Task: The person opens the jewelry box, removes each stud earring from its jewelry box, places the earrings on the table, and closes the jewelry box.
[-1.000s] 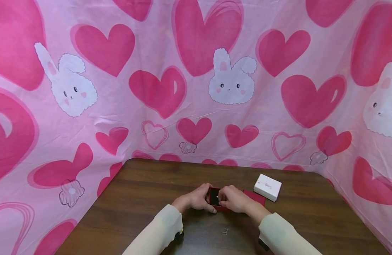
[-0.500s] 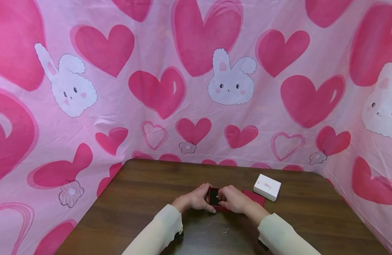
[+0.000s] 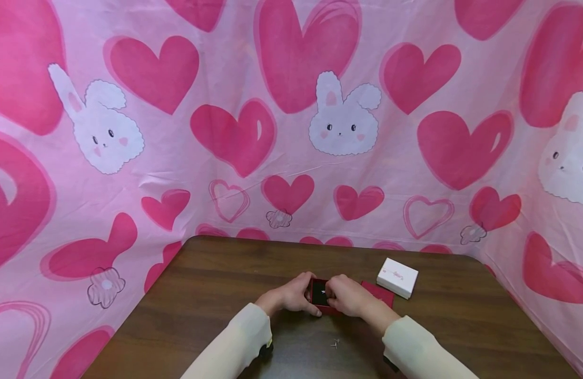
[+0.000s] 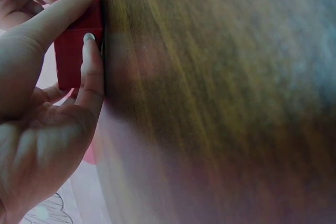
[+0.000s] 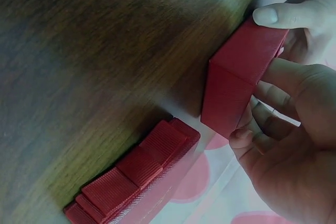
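Pink cloth printed with hearts, white rabbit heads and little flowers hangs behind and to both sides of a dark wood-grain counter (image 3: pixel 225 273). Near the middle of the counter, between the two hands, stands a small red box (image 5: pixel 236 51), its top open to show a black insert (image 3: pixel 318 296) on which a tiny silvery piece (image 3: pixel 323 291) sits.

The left hand (image 3: pixel 295 295) grips the box from its left side, with the thumb laid along the near wall and another fingertip against the box in the left wrist view. The right hand (image 3: pixel 347 296) is at the opposite side, its fingers bent over the rim and partly inside the opening; the tips are hidden, so whether they pinch anything cannot be told.

Just to the right of the box lies a flat red lid (image 5: pixel 142 166) with a ribbed ribbon bow across it, partly covered by the right hand in the head view. Beside that, farther back, sits a white box (image 3: pixel 398 277) with red lettering on its top. A few small, pale, thin pieces (image 3: pixel 335 343) lie on the counter nearer the person, between the two forearms, which wear cream sleeves (image 3: pixel 239 342).
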Tool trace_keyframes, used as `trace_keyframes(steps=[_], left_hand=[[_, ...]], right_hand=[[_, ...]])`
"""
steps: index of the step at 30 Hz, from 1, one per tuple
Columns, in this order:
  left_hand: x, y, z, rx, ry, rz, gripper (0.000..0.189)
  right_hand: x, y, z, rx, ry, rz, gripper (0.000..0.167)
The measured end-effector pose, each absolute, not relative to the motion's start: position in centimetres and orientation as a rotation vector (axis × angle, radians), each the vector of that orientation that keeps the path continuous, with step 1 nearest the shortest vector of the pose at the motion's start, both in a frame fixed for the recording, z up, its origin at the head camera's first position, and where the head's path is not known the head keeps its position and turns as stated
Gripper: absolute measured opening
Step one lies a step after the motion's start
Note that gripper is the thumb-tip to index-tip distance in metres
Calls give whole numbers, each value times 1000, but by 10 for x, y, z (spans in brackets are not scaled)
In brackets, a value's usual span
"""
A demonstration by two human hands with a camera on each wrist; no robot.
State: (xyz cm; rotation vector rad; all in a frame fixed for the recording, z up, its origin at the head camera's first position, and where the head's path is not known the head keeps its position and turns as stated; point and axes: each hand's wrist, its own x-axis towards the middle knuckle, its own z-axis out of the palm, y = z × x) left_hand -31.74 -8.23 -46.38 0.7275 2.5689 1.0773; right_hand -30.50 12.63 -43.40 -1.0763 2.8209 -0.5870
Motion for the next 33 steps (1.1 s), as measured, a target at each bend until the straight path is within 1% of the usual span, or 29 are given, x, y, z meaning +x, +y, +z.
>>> trace_keyframes(steps=[13,33], left_hand=[[-317,-83,-462,737,2571,1070,68],[-316,-84,-464,732,2555,1093,67]], right_hand=[[-306,128,-432,-1043,2786,-612,6],[-308,132,-433,-1113,2743,-655,5]])
